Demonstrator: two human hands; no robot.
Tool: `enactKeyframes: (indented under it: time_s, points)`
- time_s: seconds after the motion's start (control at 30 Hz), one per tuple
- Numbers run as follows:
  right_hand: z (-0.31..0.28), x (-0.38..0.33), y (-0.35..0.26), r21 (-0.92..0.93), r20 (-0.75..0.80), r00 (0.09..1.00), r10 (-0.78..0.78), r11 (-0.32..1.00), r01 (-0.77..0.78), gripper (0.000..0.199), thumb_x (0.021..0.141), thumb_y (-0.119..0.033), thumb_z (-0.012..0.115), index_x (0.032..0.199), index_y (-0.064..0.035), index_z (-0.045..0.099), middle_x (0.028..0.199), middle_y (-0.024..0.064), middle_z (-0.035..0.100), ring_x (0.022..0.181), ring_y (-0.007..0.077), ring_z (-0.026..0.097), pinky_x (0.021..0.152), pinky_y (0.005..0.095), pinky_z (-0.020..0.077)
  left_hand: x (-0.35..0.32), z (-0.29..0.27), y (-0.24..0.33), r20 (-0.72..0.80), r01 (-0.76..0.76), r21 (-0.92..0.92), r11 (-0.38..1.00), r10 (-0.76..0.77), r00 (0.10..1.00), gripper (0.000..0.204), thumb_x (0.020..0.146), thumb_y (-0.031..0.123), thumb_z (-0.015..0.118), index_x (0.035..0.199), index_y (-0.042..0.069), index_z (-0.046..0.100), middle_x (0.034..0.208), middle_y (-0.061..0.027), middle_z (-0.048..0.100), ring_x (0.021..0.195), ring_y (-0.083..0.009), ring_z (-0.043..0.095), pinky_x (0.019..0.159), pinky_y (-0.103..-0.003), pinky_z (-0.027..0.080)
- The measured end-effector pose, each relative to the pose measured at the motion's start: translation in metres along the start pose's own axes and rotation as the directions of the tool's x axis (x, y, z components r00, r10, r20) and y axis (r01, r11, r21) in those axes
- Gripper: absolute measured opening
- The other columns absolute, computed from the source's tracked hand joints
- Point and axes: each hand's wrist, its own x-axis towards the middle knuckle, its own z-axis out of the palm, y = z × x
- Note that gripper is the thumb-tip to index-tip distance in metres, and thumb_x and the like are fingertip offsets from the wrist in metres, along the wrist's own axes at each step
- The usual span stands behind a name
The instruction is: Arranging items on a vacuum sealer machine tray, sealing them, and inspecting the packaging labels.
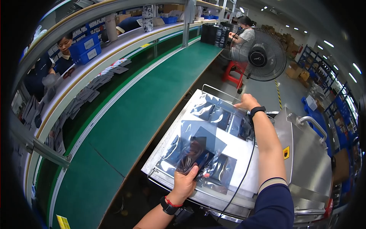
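My left hand [187,181] grips a dark, shiny antistatic bag [195,150], thumb on top, over the near half of a white work bed [246,171]. Other bags lie flat beneath and beside it, among them a silvery bag [219,168] to its right. Along the bed's far side rests a row of filled bags [219,116]. There my right hand [247,102] bends its fingers at the bed's far edge, close to a wire rail [219,91] and the end bag. What its fingers hold, if anything, is hidden.
A steel lid with a handle [313,124] stands right of the bed. A black cord [244,177] crosses the bed. Left runs a green conveyor belt [152,87]. Beyond are a black fan [258,55], a red stool [233,72], a blue bin [87,49] and people working.
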Motion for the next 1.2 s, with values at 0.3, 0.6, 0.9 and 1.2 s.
enactKeyframes:
  time_s: [0.3, 0.6, 0.9, 1.2]
  points:
    - [-0.003, -0.017, -0.02, -0.177, -0.021, 0.999, 0.04, 0.983, -0.043, 0.045, 0.066, -0.04, 0.072, 0.091, -0.0028, 0.067, 0.095, 0.0174, 0.065, 0.094, 0.0302, 0.062, 0.081, 0.0368, 0.0481, 0.001, 0.002, -0.001, 0.058, -0.031, 0.021, 0.999, 0.029, 0.998, 0.037, 0.088, 0.002, 0.051, 0.124, 0.005, 0.043, 0.12, -0.013, 0.052, 0.106, -0.0269, 0.056, 0.07, -0.039, 0.058]
    - [-0.035, -0.038, -0.036, 0.083, 0.302, 0.944, 0.132, 0.983, -0.164, 0.039, 0.058, -0.027, 0.064, 0.086, 0.0005, 0.067, 0.093, 0.0198, 0.065, 0.09, 0.0317, 0.062, 0.08, 0.0358, 0.0482, 0.002, 0.005, 0.002, 0.046, -0.035, 0.012, 0.999, 0.035, 0.998, 0.036, 0.089, 0.001, 0.05, 0.125, 0.004, 0.045, 0.12, -0.0104, 0.053, 0.1, -0.0221, 0.058, 0.072, -0.036, 0.057]
    - [0.001, -0.035, 0.006, 0.08, 0.018, 0.981, -0.194, 0.978, 0.192, 0.025, 0.059, -0.007, 0.064, 0.084, -0.0037, 0.066, 0.082, 0.0153, 0.064, 0.083, 0.0298, 0.062, 0.074, 0.0341, 0.0488, 0.003, 0.001, -0.003, 0.054, -0.043, 0.047, 0.998, 0.041, 0.998, 0.039, 0.088, 0.003, 0.052, 0.126, 0.005, 0.043, 0.121, -0.0135, 0.051, 0.105, -0.0262, 0.057, 0.067, -0.037, 0.058]
    - [0.001, -0.039, 0.018, 0.201, -0.014, 0.964, -0.265, 0.944, 0.262, 0.023, 0.063, 0.001, 0.065, 0.085, -0.0024, 0.068, 0.081, 0.0146, 0.066, 0.078, 0.025, 0.063, 0.07, 0.0323, 0.0494, 0.002, -0.003, -0.004, 0.053, -0.06, 0.072, 0.996, 0.056, 0.997, 0.037, 0.088, 0.004, 0.052, 0.124, 0.005, 0.044, 0.119, -0.0125, 0.053, 0.104, -0.0255, 0.057, 0.067, -0.037, 0.058]
